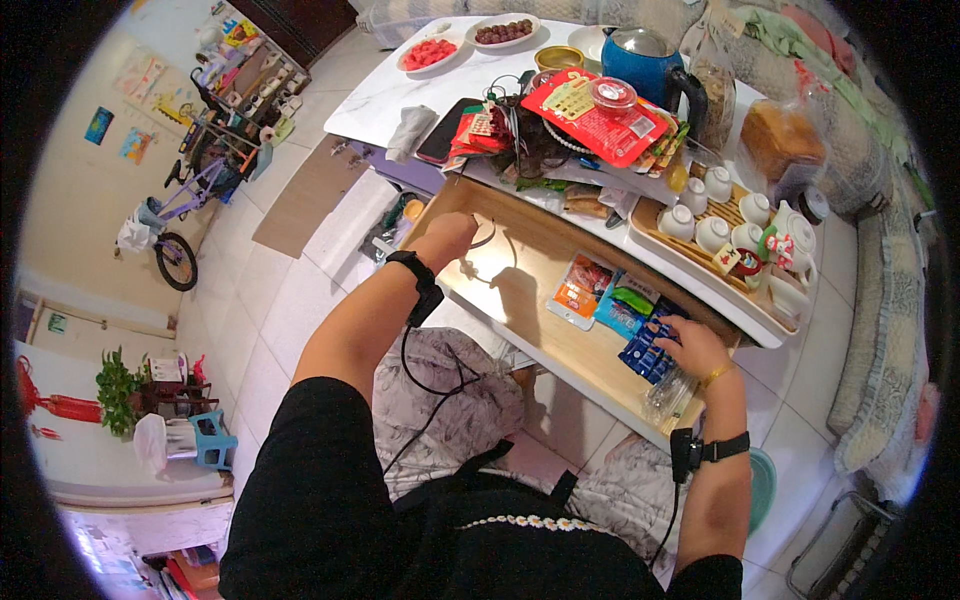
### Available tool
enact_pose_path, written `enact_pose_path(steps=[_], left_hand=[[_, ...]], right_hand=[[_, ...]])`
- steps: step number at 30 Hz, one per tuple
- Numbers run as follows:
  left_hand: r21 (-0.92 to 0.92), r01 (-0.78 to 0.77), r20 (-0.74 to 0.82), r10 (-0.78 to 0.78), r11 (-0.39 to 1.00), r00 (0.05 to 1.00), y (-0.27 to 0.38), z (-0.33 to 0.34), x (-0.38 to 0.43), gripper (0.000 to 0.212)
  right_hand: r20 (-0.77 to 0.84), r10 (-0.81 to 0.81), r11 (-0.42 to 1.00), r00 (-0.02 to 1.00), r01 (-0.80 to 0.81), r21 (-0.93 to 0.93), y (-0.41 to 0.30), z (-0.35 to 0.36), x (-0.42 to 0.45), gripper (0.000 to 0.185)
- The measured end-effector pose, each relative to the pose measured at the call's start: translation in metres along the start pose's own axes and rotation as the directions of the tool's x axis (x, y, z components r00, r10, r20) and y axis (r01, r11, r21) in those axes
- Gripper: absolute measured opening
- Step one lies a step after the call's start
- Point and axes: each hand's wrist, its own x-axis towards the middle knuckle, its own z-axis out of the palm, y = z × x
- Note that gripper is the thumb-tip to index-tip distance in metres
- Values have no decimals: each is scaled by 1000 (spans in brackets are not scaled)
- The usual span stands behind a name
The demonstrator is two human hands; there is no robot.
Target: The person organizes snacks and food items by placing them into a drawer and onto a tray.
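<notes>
Below me a long wooden drawer [517, 330] is pulled out from the white table. Over its left end is my left hand [452, 236], closed on a thin curved band [489, 232] that casts a loop-shaped shadow on the drawer floor. My right hand [697, 349] is at the right end, thumb and fingers on a dark blue packet strip [643, 358]. Beside the strip lie a light blue packet [621, 319] with a green piece on it and an orange and white pouch [581, 291]. Clear plastic packaging [670, 396] fills the near right corner.
On the white marbled tabletop [375, 90] stand fruit plates, a blue kettle [641, 56], red snack packs [592, 112] and a phone [448, 131]. A tea tray [712, 274] with several white cups sits by the right edge. A sofa [874, 315] is at the right, and a bicycle [199, 195] at the left.
</notes>
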Motion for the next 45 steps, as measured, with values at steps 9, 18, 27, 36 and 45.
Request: enact_pose_path(steps=[9,18,27,36,45], left_hand=[[37,62,-5,-61,997,998,-25,44,22,10],[-45,50,195,-40,998,980,-53,96,12,23],[74,-57,382,25,996,924,-40,83,25,22],[-217,-209,54,225,953,973,-7,-24,5,14],[-179,-132,-212,93,975,973,96,-193,-64,18]], right_hand=[[-1,-23,999,1000,23,-32,-12,-3,-3,37],[2,-84,996,996,84,-25,-13,1,6,37],[-29,-84,996,996,83,-41,-2,4,3,35],[-31,-91,995,995,89,-43,3,6,-1,36],[-48,-80,994,996,76,-72,-5,1,-8,41]])
